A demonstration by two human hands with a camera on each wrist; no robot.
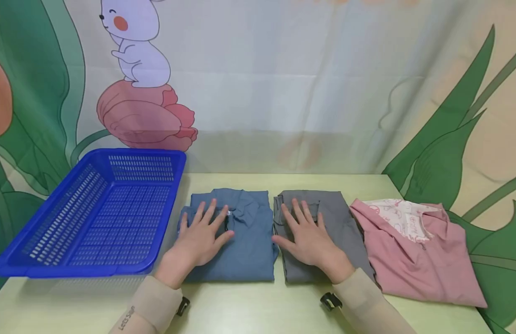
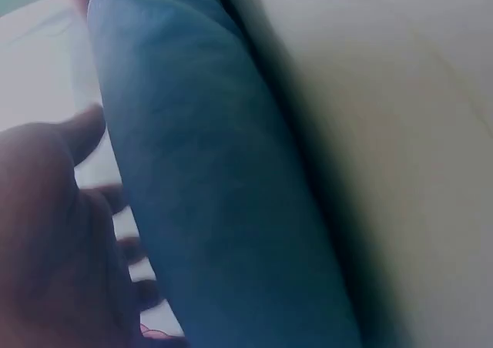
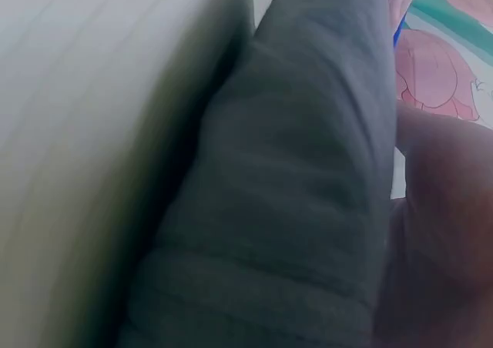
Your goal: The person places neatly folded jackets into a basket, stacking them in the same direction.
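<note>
The left hand (image 1: pixel 199 239) lies flat on the folded blue garment (image 1: pixel 245 241), palm down, with its fingers (image 1: pixel 207 214) straight and spread apart; they press on the cloth and do not grip it. The right hand (image 1: pixel 309 239) lies in the same way on the folded grey garment (image 1: pixel 345 222), its fingers (image 1: pixel 301 211) also straight and spread, holding nothing.

The 2 garments are side by side in the middle of the pale green desk (image 1: pixel 249 306), the blue one on the left and the grey one on the right, with their edges nearly touching. In the left wrist view the blue cloth (image 2: pixel 223 194) fills the picture as a thick folded edge on the desk (image 2: pixel 416 132), and the hand (image 2: pixel 46 240) is dark and blurred beside it. The right wrist view shows the grey cloth (image 3: pixel 293 194) in the same manner.

A folded pink garment (image 1: pixel 412 260) lies just to the right of the grey one. An empty blue plastic basket (image 1: pixel 41 266) stands on the left of the desk, near the blue garment. Both arms wear beige sleeves (image 1: pixel 151 306).
</note>
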